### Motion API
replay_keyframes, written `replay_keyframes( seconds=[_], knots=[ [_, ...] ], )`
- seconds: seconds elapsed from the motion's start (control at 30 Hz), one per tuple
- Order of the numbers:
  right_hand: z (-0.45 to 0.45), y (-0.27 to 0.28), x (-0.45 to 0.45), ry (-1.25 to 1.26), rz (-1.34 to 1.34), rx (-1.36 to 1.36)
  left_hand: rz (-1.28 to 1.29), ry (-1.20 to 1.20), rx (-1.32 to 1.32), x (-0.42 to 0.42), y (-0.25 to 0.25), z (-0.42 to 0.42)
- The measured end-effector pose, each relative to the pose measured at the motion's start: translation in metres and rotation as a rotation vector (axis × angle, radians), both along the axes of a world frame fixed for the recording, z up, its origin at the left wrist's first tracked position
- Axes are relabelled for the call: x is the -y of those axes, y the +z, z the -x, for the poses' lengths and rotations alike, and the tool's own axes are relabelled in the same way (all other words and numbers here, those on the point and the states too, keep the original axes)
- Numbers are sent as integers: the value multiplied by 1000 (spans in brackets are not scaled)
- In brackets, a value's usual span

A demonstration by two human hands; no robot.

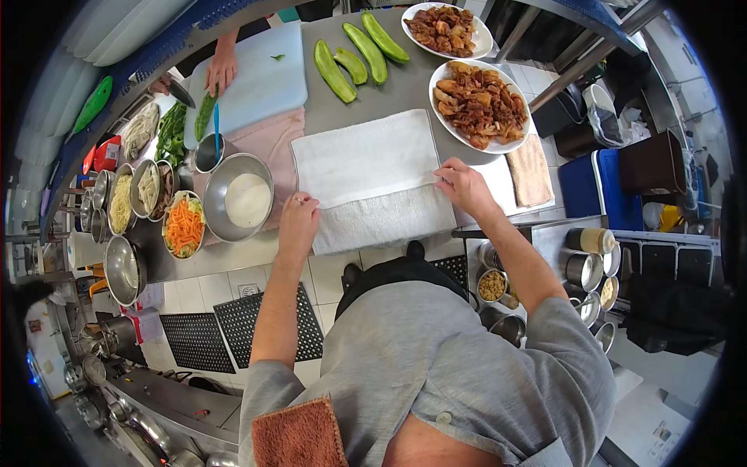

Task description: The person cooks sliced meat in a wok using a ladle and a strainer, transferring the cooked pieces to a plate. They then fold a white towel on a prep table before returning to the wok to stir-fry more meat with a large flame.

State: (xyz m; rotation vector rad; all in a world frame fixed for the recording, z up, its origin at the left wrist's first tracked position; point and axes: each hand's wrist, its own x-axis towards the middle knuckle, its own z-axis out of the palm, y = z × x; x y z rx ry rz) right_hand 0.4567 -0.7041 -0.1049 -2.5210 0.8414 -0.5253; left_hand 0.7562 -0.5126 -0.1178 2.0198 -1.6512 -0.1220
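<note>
A white cloth (367, 160) lies on the steel counter before me, its near part hanging over the front edge. My left hand (299, 222) holds the cloth's left edge between thumb and fingers. My right hand (464, 184) pinches the right edge. Left of the cloth stand a metal bowl of white powder or batter (248, 200) and a metal cup (210, 153) with a blue-handled utensil, near a pink cloth (280, 149). Right of it is a white plate of browned meat pieces (481, 105).
Halved green gourds (335, 71) lie beyond the cloth. At a pale cutting board (262, 76), another person's hand (222, 69) holds a green vegetable, a knife (181, 93) beside it. Bowls of shredded carrot (184, 226) and noodles (121, 201) stand left; a second meat plate (483, 42) is far right.
</note>
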Motion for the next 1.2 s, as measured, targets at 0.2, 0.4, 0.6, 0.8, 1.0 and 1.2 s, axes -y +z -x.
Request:
replay_keyframes(
  seconds=[0.2, 0.4, 0.6, 0.8, 1.0, 1.2],
  knots=[
    [1, -14, 7, 95, 104, -46, 6, -83, 214, 4, -3, -3],
    [0, 2, 11, 97, 121, -4, 122, -42, 300, 0, 8, 7],
    [0, 3, 7, 92, 53, -40, -41, -23, 148, 3, 5, 4],
    [-57, 7, -1, 83, -43, 138, -78, 10, 38, 61, -2, -21],
    [-112, -13, -36, 435, 69, 53, -109, -49, 113, 113, -19, -6],
    [-110, -27, -42, 465, 203, 102, -111, 27, 308, 113, -36, 7]
  ],
)
